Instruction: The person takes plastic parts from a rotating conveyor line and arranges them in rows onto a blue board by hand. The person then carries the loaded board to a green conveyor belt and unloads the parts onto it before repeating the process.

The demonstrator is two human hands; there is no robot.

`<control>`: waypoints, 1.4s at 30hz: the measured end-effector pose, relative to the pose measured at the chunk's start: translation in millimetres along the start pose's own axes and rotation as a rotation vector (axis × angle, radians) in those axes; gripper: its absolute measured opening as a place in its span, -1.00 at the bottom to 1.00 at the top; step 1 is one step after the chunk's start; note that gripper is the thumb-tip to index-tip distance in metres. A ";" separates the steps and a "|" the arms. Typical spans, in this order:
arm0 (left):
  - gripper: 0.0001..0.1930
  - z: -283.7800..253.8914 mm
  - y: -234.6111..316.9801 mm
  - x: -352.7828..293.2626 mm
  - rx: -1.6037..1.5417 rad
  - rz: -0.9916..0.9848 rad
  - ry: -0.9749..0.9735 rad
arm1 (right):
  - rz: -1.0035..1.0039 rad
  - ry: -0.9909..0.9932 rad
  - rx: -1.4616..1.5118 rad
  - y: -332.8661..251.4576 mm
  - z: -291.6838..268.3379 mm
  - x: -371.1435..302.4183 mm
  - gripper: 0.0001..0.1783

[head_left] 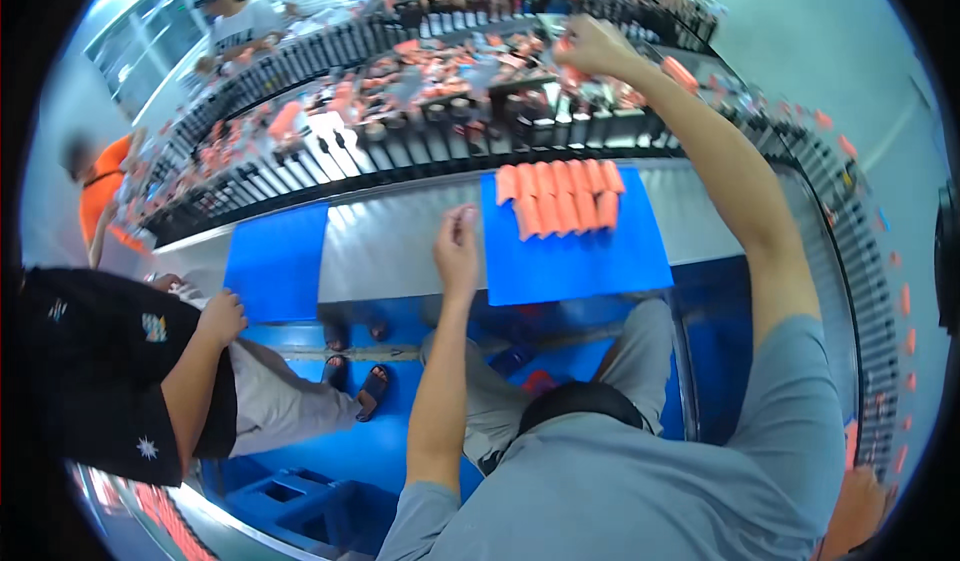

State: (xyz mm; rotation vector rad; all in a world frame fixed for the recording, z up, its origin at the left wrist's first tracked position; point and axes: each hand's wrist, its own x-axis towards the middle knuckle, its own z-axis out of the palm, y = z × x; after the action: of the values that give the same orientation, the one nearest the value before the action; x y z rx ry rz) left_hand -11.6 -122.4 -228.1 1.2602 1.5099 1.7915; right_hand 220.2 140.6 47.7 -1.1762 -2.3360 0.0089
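Note:
My right hand is stretched out over the far side of the black-railed conveyor, fingers closed in a pinch. Orange shows blurred at its fingertips; whether the hand grips a piece cannot be made out. My left hand hovers over the metal worktop, just left of a blue mat, its fingers curled and nothing visible in them. On the blue mat lie several orange tube-shaped pieces, side by side in two overlapping rows along the far edge. My left hand does not touch them.
Loose orange, grey and dark pieces heap up behind the black rails. A second blue mat lies leftward on the metal worktop. A person in black stands close on my left; others work across the conveyor.

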 end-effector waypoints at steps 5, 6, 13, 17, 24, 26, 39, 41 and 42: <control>-0.69 -2.3 -5.3 3.9 -0.065 -0.008 0.036 | -0.001 -0.031 0.640 -28.8 -31.1 -73.1 -0.53; -0.68 9.6 -1.0 5.3 -0.076 -0.002 0.011 | -0.077 -0.014 0.694 -2.5 -30.2 -102.2 -0.58; -0.69 30.3 13.0 11.2 -0.061 -0.041 -0.061 | -0.102 -0.133 0.133 77.5 33.6 -307.7 -0.57; -0.71 24.7 3.3 6.8 -0.019 -0.004 -0.048 | -0.195 -0.046 0.089 67.7 49.8 -316.6 -0.60; -0.67 42.6 87.2 54.0 0.299 0.470 -0.007 | 0.035 0.336 0.431 52.8 -22.8 -226.2 -0.77; -0.55 61.1 138.0 99.0 0.277 0.579 -0.036 | -0.007 0.331 0.312 42.3 -40.4 -175.7 -0.74; -0.52 -8.3 167.8 185.3 0.884 0.485 -0.148 | -0.352 -0.180 -0.198 -100.3 28.0 -0.4 -0.49; -0.54 -21.9 174.1 187.1 0.903 0.423 -0.166 | -0.196 -0.321 -0.001 -112.3 14.4 7.3 -0.49; -0.58 -36.8 166.6 188.6 0.894 0.461 -0.074 | -0.039 -0.394 0.109 -133.8 13.3 8.9 -0.48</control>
State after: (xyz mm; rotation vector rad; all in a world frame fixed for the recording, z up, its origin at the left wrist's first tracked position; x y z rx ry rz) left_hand -98.2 -32.9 -6.4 2.2032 2.2130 1.2636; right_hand 109.9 66.9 71.1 -1.1572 -2.6561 0.3812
